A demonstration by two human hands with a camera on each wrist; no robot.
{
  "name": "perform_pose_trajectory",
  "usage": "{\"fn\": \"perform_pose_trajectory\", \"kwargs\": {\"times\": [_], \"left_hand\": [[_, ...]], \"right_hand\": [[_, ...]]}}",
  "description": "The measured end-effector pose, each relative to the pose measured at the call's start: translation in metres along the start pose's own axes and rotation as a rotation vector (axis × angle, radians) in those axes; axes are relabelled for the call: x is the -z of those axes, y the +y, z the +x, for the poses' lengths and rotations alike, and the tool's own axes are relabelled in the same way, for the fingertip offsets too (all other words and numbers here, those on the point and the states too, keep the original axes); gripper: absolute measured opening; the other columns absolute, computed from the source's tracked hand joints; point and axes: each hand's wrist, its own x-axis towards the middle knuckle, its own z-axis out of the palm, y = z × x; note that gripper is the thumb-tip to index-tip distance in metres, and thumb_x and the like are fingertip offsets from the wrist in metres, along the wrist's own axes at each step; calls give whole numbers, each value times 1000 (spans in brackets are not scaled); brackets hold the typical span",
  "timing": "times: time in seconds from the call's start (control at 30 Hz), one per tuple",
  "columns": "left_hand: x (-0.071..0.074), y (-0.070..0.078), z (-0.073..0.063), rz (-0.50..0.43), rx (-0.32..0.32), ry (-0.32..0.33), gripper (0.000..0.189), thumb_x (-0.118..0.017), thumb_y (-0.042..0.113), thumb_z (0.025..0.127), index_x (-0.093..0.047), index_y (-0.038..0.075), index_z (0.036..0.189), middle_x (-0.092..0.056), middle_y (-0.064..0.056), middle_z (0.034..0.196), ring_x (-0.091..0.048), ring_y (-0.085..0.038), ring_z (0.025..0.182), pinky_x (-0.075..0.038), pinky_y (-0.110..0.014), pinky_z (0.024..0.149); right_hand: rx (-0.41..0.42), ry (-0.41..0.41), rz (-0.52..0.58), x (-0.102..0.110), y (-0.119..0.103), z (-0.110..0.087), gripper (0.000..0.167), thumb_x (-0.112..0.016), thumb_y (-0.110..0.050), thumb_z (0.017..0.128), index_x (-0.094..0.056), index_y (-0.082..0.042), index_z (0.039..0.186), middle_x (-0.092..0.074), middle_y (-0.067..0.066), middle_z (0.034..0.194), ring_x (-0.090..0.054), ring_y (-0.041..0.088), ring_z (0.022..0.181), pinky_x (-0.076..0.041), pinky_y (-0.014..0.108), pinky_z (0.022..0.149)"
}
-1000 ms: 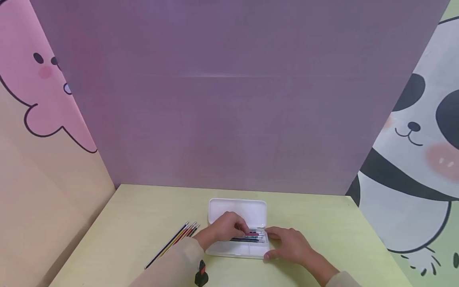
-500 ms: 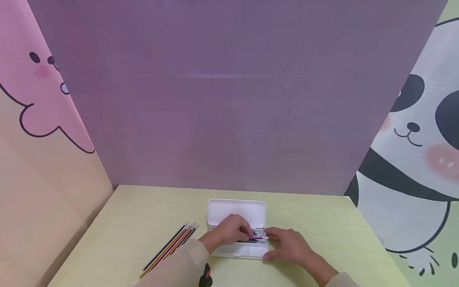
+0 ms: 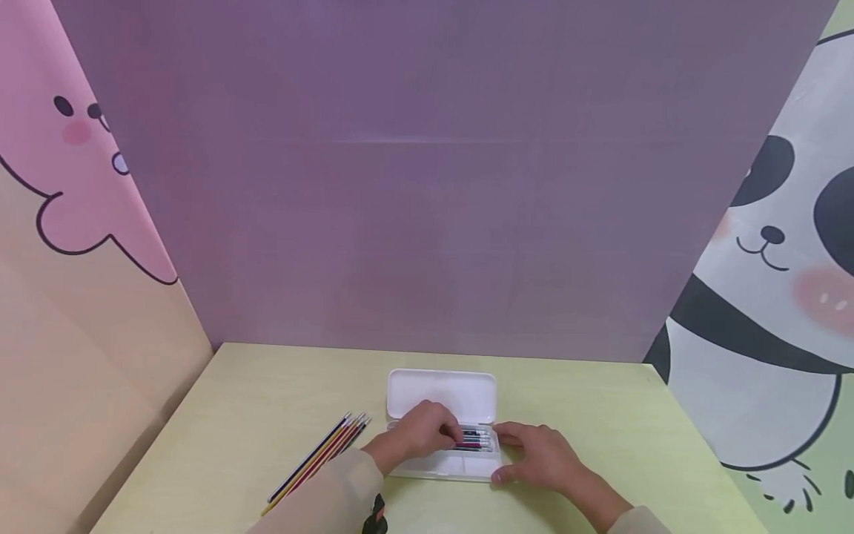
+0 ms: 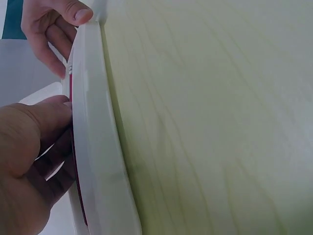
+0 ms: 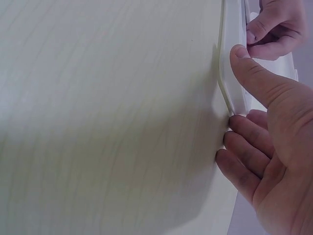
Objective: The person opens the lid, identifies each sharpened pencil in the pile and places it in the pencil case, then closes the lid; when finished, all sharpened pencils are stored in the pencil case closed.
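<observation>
A white pencil case lies unfolded on the table, its lid leaning back behind it. Several pencils with silvery ends lie side by side in its rear compartment; the front compartments show bare. My left hand reaches over the case and pinches a dark red pencil, which runs along just inside the wall in the left wrist view. At the case's right end my right hand holds it, thumb on the front corner and fingers against the short side.
Left of the case, a loose bundle of pencils lies slanted on the table, partly covered by the left sleeve. A purple panel rises behind the table, with cartoon-printed walls at both sides.
The red pencil shifted right and stuck out over the case's end half a second ago; now it lies lower, among the other pencils. My left hand moved right, then back left. My right hand stayed put.
</observation>
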Motion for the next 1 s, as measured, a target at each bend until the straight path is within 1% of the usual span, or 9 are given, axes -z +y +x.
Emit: {"fn": "perform_pose_trajectory", "kwargs": {"times": [0.13,0.33,0.47,0.6,0.7,0.8,0.9,1.0], "left_hand": [[2,-2,-2,-7,12,9,11,-82,9,86,-82,20,86,-72,13,83,-53,-1,76,-48,-17,74],[7,-5,-5,-24,-3,4,11,-81,9,86,-82,19,90,-73,12,83,-54,0,75,-48,-17,74],[12,-11,-10,-56,0,37,10,-81,11,87,-83,19,94,-73,14,83,-56,0,75,-50,-18,75],[22,-18,-21,-126,24,84,12,-81,12,88,-82,15,100,-71,14,84,-58,-1,77,-51,-20,75],[33,-21,-32,-168,45,107,19,-80,13,88,-79,11,107,-69,11,87,-59,-3,79,-51,-22,75],[44,-25,-44,-191,70,127,26,-81,14,87,-77,9,112,-69,7,90,-60,-7,81,-51,-23,73],[53,-33,-55,-213,90,163,29,-81,13,86,-74,8,114,-68,3,93,-60,-10,82,-51,-25,72],[57,-43,-66,-227,111,221,33,-81,9,85,-72,7,116,-67,1,92,-59,-13,82,-51,-26,72]], "right_hand": [[0,-6,6,0,-1,-1,86,-89,-62,62,-67,-19,133,-76,-8,119,-68,29,117,-47,55,99],[-2,-12,3,1,-2,0,85,-90,-60,62,-67,-19,133,-76,-7,120,-67,31,117,-46,56,99],[-5,-14,1,2,-3,1,85,-90,-59,62,-67,-19,132,-76,-7,120,-67,31,118,-47,56,99],[-21,-21,-2,2,-5,1,85,-91,-58,61,-67,-19,132,-75,-7,121,-66,32,118,-47,56,100],[-28,-16,-6,2,-7,1,84,-92,-57,60,-67,-19,132,-75,-7,121,-66,32,116,-48,55,98],[-28,4,7,3,-9,-2,83,-93,-54,60,-68,-18,131,-76,-3,120,-67,32,115,-49,53,96],[-18,26,80,5,-7,-5,80,-94,-49,64,-67,-14,131,-77,3,117,-70,30,111,-51,52,95],[16,50,209,5,-2,-6,75,-93,-40,70,-65,-6,132,-75,10,117,-72,33,108,-55,49,92]]}}
